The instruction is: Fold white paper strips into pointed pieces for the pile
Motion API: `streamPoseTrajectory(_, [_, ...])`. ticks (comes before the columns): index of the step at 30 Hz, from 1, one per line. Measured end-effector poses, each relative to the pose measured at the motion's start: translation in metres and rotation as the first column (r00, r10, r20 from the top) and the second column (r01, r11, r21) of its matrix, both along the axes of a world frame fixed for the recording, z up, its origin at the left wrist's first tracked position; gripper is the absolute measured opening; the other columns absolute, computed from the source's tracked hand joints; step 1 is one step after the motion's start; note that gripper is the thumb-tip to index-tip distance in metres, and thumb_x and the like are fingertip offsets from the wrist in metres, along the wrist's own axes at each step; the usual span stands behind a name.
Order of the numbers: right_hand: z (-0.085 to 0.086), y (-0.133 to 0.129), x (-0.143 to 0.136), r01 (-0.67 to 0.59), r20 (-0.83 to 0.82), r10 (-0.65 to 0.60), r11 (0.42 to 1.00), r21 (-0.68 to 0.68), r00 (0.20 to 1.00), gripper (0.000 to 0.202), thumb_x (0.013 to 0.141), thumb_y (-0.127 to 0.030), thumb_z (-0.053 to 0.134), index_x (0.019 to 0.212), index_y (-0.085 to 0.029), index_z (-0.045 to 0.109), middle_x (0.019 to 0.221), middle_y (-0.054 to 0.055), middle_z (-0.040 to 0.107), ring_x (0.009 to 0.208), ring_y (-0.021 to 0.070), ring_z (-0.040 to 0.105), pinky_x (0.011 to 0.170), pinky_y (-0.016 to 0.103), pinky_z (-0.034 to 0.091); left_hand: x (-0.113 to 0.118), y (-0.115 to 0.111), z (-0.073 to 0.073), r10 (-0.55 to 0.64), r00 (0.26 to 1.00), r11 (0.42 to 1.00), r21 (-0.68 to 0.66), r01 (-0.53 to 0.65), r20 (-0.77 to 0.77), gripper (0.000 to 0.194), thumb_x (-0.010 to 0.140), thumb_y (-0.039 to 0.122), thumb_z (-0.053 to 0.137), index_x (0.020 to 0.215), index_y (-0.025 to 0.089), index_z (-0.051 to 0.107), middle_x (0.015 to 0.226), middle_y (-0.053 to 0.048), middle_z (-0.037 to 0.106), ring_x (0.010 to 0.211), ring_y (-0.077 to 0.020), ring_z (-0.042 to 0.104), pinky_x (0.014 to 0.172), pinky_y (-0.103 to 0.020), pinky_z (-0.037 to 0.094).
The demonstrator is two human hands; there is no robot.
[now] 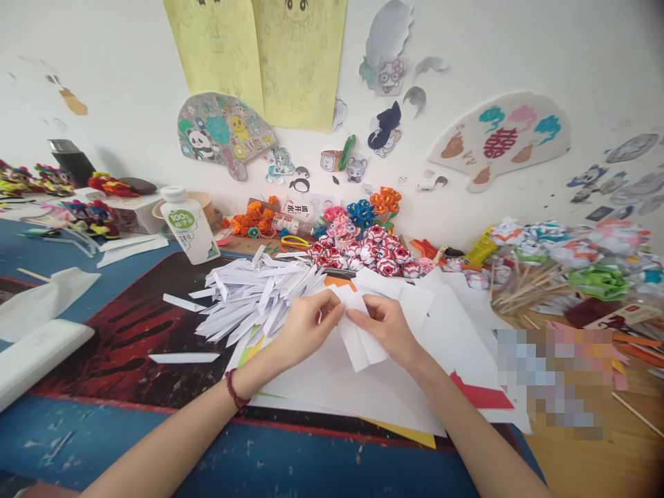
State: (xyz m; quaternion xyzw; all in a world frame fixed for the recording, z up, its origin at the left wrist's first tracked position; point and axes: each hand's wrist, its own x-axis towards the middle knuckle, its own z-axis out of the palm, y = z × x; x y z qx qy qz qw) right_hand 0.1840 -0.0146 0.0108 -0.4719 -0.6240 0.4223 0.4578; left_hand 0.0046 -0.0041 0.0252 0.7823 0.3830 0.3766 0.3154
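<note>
The step in hand looks like folding: the left hand (303, 328) and the right hand (390, 326) each pinch the upper end of a white paper (360, 340) between thumb and curled fingers, the grip narrow on both sides. The paper sits in the middle of the view, above loose white sheets (461, 325), its free end pointing to five o'clock. Judging by its lengthwise line, the next move calls for lining up the edges and running a thumb down to sharpen the crease.

The paper is smooth, matte and crisp, a narrow rectangle with straight edges. At ten o'clock from it lies a heap of strips (264, 294), slim, flat and sharply folded, fanned in all directions. A lone strip (184, 358) with slanted ends rests near nine o'clock on the dark, red-printed mat (122, 339), which covers part of the scuffed blue desk (104, 436). Towards twelve o'clock cluster rounded red-and-white flowers (376, 250) with layered petals. Thin, pale sticks (526, 287) lie bundled between two and three o'clock.
</note>
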Motion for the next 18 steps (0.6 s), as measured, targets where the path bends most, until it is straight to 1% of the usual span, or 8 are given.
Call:
streamPoseTrajectory(4, [0.0015,0.0001,0.0007,-0.029,-0.012,0.029,0.999,-0.026,1.000,0.041,0.073,-0.054,0.066,0.063,-0.017,0.053,0.058,-0.002,0.046,0.054,0.0111,0.040,0.047,0.023,0.031,-0.0002,-0.0002,-0.0007,-0.018,1.000,1.000,0.022,0.018,-0.016,0.021,0.091,0.026,0.043,0.075,0.016,0.052,0.064,0.003,0.051,0.059,-0.0103,0.045,0.058,-0.023,0.033])
streamPoseTrajectory(8, [0.0021,-0.0002,0.0007,-0.041,-0.023,0.040,0.998,-0.051,0.999,0.039,0.072,-0.054,0.067,0.066,-0.017,0.057,0.059,-0.001,0.049,0.055,0.0124,0.043,0.047,0.024,0.032,-0.0018,-0.0001,-0.0007,-0.042,0.999,0.999,0.032,0.043,-0.011,0.022,0.092,0.024,0.040,0.074,0.017,0.049,0.065,0.002,0.050,0.059,-0.0106,0.044,0.058,-0.023,0.033])
streamPoseTrajectory(13, [0.0016,-0.0006,0.0006,-0.046,-0.041,0.043,0.997,-0.061,0.998,0.037,0.072,-0.053,0.067,0.073,-0.016,0.062,0.063,0.001,0.054,0.058,0.0142,0.046,0.048,0.024,0.035,-0.0022,0.0005,-0.0022,-0.065,0.998,0.998,-0.020,0.065,0.019,0.024,0.092,0.025,0.040,0.072,0.017,0.050,0.065,0.002,0.051,0.061,-0.0108,0.046,0.060,-0.023,0.033])
streamPoseTrajectory(16, [0.0021,-0.0009,0.0007,-0.047,-0.043,0.045,0.997,-0.056,0.998,0.036,0.073,-0.051,0.068,0.075,-0.016,0.064,0.065,0.001,0.057,0.060,0.0149,0.049,0.049,0.025,0.037,-0.0011,0.0014,-0.0042,-0.037,0.999,0.998,-0.055,0.039,0.039,0.025,0.092,0.028,0.041,0.072,0.016,0.051,0.064,0.003,0.050,0.061,-0.0108,0.045,0.058,-0.023,0.032])
streamPoseTrajectory(18, [0.0028,-0.0013,0.0006,-0.073,-0.052,0.069,0.995,-0.066,0.996,0.034,0.073,-0.050,0.068,0.078,-0.016,0.066,0.068,0.002,0.059,0.062,0.0159,0.051,0.051,0.026,0.038,-0.0002,0.0015,-0.0052,-0.022,0.999,0.998,-0.065,0.025,0.045,0.025,0.092,0.029,0.041,0.073,0.016,0.052,0.065,0.003,0.049,0.061,-0.0108,0.045,0.058,-0.023,0.032])
